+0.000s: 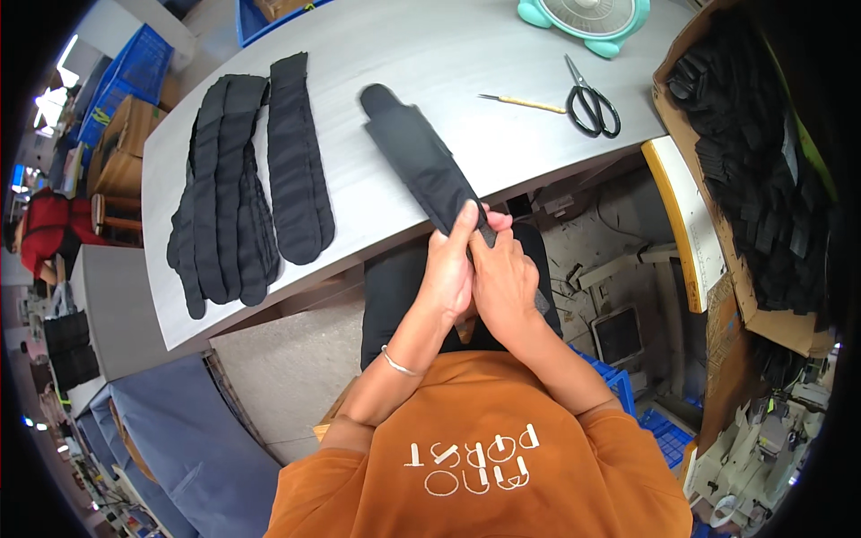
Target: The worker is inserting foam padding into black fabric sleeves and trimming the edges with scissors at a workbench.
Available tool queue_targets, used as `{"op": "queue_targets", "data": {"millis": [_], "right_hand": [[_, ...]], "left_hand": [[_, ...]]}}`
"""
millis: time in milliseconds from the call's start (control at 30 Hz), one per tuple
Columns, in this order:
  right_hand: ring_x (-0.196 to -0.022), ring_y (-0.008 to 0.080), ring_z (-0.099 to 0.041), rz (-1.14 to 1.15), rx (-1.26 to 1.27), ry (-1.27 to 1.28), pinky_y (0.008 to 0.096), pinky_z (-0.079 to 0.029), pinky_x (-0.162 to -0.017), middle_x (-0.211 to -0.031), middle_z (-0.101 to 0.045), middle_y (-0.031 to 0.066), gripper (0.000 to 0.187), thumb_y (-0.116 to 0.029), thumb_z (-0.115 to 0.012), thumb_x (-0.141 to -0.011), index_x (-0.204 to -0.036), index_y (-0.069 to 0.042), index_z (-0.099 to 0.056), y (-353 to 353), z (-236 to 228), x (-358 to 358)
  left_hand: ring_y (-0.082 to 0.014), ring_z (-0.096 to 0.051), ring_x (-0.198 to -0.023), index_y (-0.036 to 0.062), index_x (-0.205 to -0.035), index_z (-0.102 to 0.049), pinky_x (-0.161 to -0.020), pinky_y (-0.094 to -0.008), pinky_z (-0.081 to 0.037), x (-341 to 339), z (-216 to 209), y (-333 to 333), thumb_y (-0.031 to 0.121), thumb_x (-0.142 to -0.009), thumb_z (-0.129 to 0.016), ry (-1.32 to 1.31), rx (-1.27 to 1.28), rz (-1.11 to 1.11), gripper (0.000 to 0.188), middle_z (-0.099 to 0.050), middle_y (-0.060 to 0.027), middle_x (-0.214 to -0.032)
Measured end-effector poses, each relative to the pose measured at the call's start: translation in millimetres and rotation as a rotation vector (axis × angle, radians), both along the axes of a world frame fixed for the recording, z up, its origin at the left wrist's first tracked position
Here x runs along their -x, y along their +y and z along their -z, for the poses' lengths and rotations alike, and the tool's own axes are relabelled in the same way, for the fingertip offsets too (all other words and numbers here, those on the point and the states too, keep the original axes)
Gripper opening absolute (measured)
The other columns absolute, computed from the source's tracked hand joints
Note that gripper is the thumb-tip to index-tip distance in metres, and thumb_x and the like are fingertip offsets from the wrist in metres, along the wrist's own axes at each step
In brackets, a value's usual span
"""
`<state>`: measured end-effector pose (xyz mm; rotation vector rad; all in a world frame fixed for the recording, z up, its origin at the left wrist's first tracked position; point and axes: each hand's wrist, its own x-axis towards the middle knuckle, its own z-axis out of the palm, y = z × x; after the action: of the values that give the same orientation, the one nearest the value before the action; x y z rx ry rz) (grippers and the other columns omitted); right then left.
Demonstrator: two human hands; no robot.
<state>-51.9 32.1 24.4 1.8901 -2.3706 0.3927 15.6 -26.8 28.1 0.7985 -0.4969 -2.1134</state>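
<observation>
Orange T-shirt fabric with white lettering is occupying the lower middle of the head view, nearest the camera. Both forearms are extending forward from its sleeves; a silver-coloured bangle is encircling the left wrist.

Left hand: the fingers are closing around the near end of a black fabric strip, and the thumb is lying straight along its upper face, pressing down. Right hand: the fingers are bending over the same end, knuckles upward, gripping it directly beside the left hand. The fingertips are partly hiding behind the strip, so which layer each hand is pinching cannot be told.

The strip is pointing forward and to the left from the hands, at the front edge of the grey table. Its far end is narrowing to a rounded tab and is appearing slightly blurred.

On the left part of the tabletop, a stack of black strips is lying in overlapping rows; a separate black strip group is lying just to its right. On the right part, an awl with a yellowish handle is pointing left, near black-handled scissors. A teal fan is standing behind them. At far right, a cardboard box is holding many black fabric pieces.
</observation>
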Motion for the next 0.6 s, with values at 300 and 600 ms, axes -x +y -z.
{"op": "queue_targets", "data": {"millis": [300, 600], "right_hand": [[-0.092, 0.0409, -0.065, -0.122, -0.093, -0.248, 0.0430, -0.057, -0.069, -0.119, -0.052, 0.0327, 0.058, -0.020, -0.071, -0.083, -0.135, -0.014, -0.049, 7.4, -18.0, 1.9], [-0.096, 0.0234, -0.071, -0.055, 0.062, -1.042, 0.0344, -0.054, -0.083, -0.108, -0.071, 0.0179, 0.040, -0.022, -0.067, -0.092, -0.125, 0.001, -0.062, -30.1, -68.2, 63.6]], "left_hand": [[-0.0242, -0.067, -0.099, -0.0018, -0.114, -0.058, -0.092, -0.0398, -0.056, -14.8, -3.9, -23.3, 0.029, -0.097, -0.066, -0.031, -0.029, 0.050, 0.036, -0.067, -0.0169, -0.108], [-0.0252, -0.069, -0.094, -0.0054, -0.120, -0.057, -0.087, -0.0398, -0.059, -22.9, 0.7, -31.6, 0.027, -0.094, -0.069, 0.023, -0.059, 0.131, 0.043, -0.067, -0.0178, -0.107]]}}
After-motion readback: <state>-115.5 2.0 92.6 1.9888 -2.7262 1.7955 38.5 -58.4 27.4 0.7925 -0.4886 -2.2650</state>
